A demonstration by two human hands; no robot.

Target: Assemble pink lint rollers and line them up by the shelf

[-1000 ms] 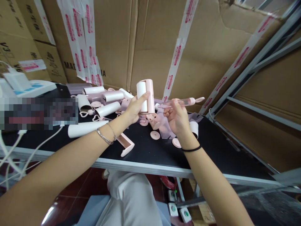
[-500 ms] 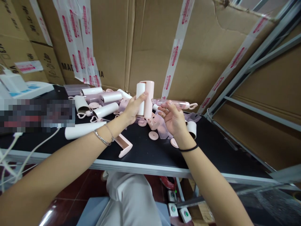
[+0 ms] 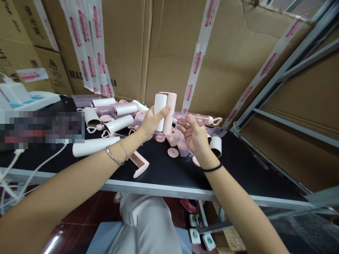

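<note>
My left hand (image 3: pixel 156 118) is closed round a lint roller head, its white paper roll (image 3: pixel 160 107) set in a pale pink cover (image 3: pixel 170 114), held upright above the table. With fingers and thumb, my right hand (image 3: pixel 194 135) grips a clear pink handle (image 3: pixel 202 119) that ends in a loop. The handle's left end meets the side of the pink cover; whether it sits inside cannot be made out. Below my hands lie a pink disc (image 3: pixel 173 152) and an L-shaped pink frame (image 3: pixel 140 164).
White rolls (image 3: pixel 119 123) and pink and clear parts crowd the black table (image 3: pixel 169 176) at left. Another white roll (image 3: pixel 215 146) stands beside my right wrist. A large carton (image 3: pixel 172 46) walls the back; a metal rack (image 3: pixel 286 70) rises at right. White cables (image 3: pixel 39 173) cross the left edge.
The roller head has tilted slightly and shifted a little to the right in my left hand. My right hand and the handle have barely moved.
</note>
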